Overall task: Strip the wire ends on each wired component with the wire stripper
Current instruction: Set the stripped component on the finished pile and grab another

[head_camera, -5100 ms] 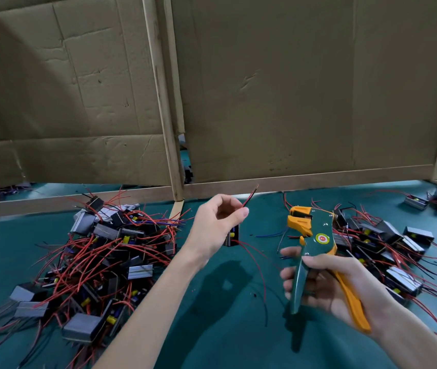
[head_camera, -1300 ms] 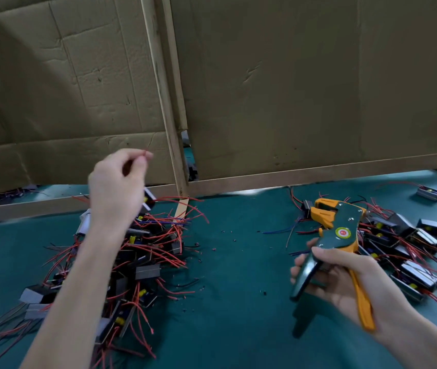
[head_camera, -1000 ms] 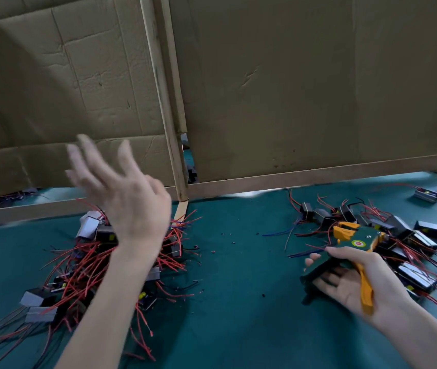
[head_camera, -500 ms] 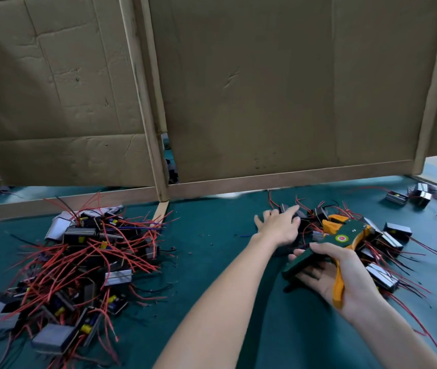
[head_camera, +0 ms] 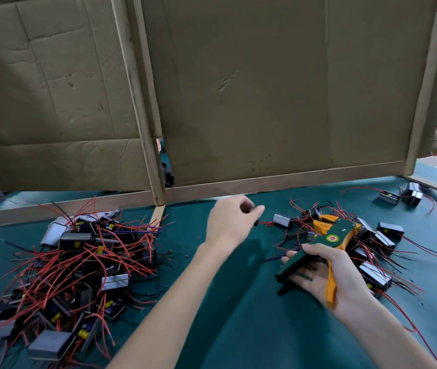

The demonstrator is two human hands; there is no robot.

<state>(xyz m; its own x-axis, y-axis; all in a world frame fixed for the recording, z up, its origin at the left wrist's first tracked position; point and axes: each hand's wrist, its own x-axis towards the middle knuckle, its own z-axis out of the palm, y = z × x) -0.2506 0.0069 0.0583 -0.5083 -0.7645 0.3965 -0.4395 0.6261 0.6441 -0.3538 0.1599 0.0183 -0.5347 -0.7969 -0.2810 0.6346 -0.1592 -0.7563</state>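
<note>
Two hands work over the green table (head_camera: pixel 238 328). Our left hand (head_camera: pixel 229 225) hangs near the middle of the table, toward its far edge, with the fingers curled in and the thumb and forefinger almost meeting. It looks to pinch the red wire (head_camera: pixel 265 223) of a small component (head_camera: pixel 282 219), which lies on the table just to the hand's right, though blur keeps us from seeing the pinch itself.

Our right hand (head_camera: pixel 329 275) lies palm up nearer the front right, fingers wrapped round the green handle of the wire stripper (head_camera: pixel 330 239), with its orange handle across the palm. The two handles stand spread apart. The tool's orange head points away from us, over the near side of the right heap (head_camera: pixel 377 251) of components with red and black wires, which sits toward the table's right edge.

A bigger left heap (head_camera: pixel 79 262) of the same parts, tangled in red wire, fills the left side down to the front left corner. Two loose parts (head_camera: pixel 398 195) lie at the far right corner. Cardboard panels (head_camera: pixel 238 89) in wooden frames stand along the far edge.
</note>
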